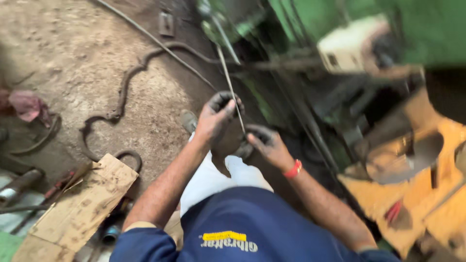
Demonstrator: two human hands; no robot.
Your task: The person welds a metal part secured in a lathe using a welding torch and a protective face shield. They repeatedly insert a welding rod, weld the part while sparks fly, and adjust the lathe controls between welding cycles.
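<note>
Head view shows both grimy hands closed on a thin metal rod (232, 90) that runs toward 12 o'clock into the green machine (427, 29). Left hand (216, 116) pinches it higher, fingers curled shut; right hand (267, 145) grips its lower end. Feeding appears underway; steady alignment seems needed next.
</note>
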